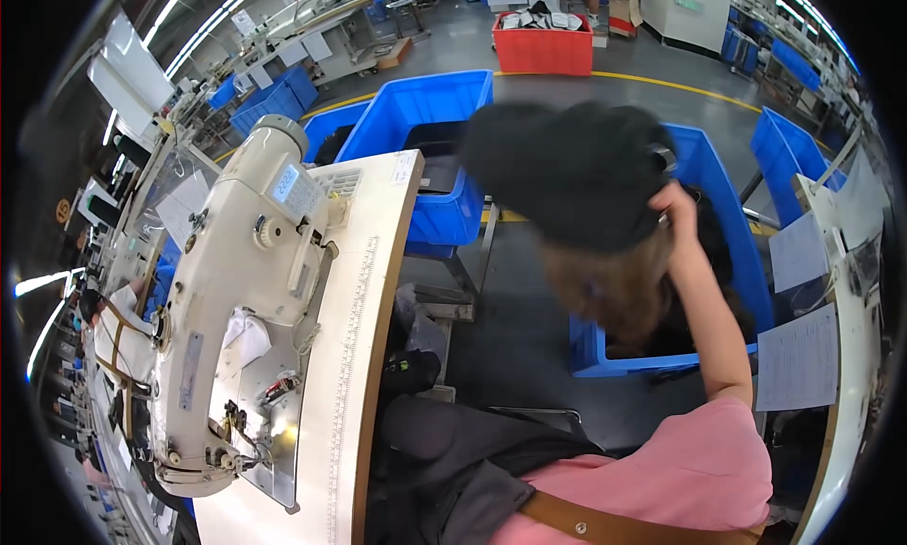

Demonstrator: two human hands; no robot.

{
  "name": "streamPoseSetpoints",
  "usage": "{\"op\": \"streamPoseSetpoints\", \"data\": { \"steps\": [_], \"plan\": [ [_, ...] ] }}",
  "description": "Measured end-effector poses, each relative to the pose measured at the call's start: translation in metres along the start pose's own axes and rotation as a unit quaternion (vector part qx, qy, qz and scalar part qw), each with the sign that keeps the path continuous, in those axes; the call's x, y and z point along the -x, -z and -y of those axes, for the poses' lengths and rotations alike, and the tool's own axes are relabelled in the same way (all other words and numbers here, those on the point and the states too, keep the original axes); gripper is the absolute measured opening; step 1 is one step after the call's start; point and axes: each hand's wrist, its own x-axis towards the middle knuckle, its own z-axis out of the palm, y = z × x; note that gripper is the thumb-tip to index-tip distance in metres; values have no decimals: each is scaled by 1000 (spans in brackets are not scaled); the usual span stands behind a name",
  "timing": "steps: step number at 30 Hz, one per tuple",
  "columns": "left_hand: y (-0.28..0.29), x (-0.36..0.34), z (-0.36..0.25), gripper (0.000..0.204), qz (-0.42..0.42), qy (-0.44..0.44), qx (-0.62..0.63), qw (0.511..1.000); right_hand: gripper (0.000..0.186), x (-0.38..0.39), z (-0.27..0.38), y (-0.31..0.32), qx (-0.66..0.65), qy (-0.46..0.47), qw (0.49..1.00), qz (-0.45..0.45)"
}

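Observation:
My right hand (673,210) is raised over a blue bin, its fingers closed on the edge of a black fabric piece (576,172). The piece is rounded and hat-like, with a brown, furry-looking part (609,281) hanging below. Motion smears it, so its exact kind is unclear. A small shiny spot shows at its edge near my fingers. Beneath it, the blue bin (593,364) holds dark material, partly hidden by the piece and my arm. My left hand does not show.
A sewing machine (213,290) stands on a pale table (354,356) at the left, with white cloth (246,337) by it. Another blue bin (425,101) stands beyond the table's corner. Farther off is a red bin (543,52). A second table edge (827,451) borders the right.

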Motion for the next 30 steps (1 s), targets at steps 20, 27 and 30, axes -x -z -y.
{"op": "streamPoseSetpoints", "data": {
  "steps": [20,27,30],
  "plan": [
    [5,89,16,25,-113,162,11,980,34,171,-180,-193,365,83,449,812],
    [112,243,22,36,-153,446,-400,786,27,189,-203,-284,237,303,372,845],
    [171,328,7,85,-109,620,-544,555,32,168,-218,-295,364,227,310,848]
  ]
}}
